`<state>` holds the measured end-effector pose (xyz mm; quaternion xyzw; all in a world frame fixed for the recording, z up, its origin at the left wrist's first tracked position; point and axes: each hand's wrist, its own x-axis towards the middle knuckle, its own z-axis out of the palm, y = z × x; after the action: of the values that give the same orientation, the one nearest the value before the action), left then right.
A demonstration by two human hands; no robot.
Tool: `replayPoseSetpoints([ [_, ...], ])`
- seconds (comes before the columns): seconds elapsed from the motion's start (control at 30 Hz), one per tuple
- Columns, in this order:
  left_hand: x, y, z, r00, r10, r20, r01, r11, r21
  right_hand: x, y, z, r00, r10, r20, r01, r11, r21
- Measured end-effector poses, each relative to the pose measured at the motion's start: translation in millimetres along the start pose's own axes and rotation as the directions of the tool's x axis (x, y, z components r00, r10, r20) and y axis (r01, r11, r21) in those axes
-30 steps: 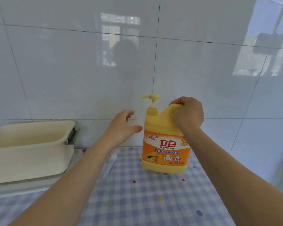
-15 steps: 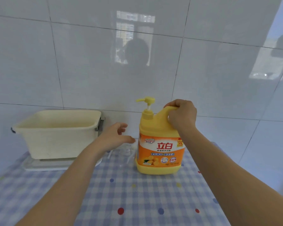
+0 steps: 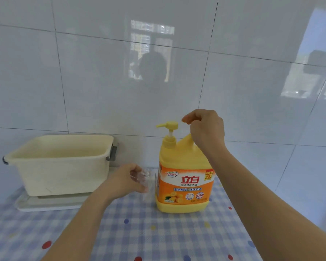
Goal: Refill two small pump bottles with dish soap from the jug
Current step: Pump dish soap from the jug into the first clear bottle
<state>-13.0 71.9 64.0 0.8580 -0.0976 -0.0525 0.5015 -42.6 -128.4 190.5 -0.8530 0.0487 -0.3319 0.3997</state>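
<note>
Head view: a large yellow plastic dish-soap jug (image 3: pixel 184 185) with an orange label stands upright on a blue-and-white checked tablecloth with coloured dots (image 3: pixel 139 232). Its long axis is vertical and its yellow pump head (image 3: pixel 169 125) is raised, with the spout pointing to 9 o'clock. The left hand (image 3: pixel 122 182) grips a small clear plastic bottle (image 3: pixel 146 180), upright with an open neck and no pump fitted, just beside the jug at its 9 o'clock; whether the two touch cannot be told. The right hand (image 3: pixel 207 129) hovers at 3 o'clock of the pump head, just beside it and above the jug's handle, fingers curled with nothing visibly held. The bottle mouth lies below the spout tip, at roughly its 7 o'clock, so the coming move probably turns on bringing the mouth under the spout while the right hand, the nearer one, presses the pump. A cream rectangular plastic tub (image 3: pixel 60 166) sits farther toward 9 o'clock. No second small bottle is visible.
</note>
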Motion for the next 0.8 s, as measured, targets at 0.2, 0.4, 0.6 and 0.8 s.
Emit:
replayPoseSetpoints([
  [0.2,-4.8,37.5,-17.1,0.983,0.136,-0.123,-0.164,0.952,-0.257,28.5,-26.1,20.3,0.994,-0.048,0.100,0.048,0.999,-0.002],
  [0.4,0.4,59.3,-26.6,0.967,0.221,-0.128,-0.249,0.925,-0.287,44.8,-34.7,40.1,0.970,0.018,0.244,-0.016,1.000,-0.012],
  [0.6,10.6,67.7,-34.3,0.945,0.311,-0.105,-0.327,0.916,-0.234,49.9,-37.9,49.4,0.951,0.012,0.309,-0.001,0.999,-0.035],
  [0.8,19.9,70.6,-42.9,0.923,0.384,-0.019,-0.378,0.897,-0.231,52.3,-29.9,56.5,0.942,0.057,0.331,-0.028,0.995,-0.093],
])
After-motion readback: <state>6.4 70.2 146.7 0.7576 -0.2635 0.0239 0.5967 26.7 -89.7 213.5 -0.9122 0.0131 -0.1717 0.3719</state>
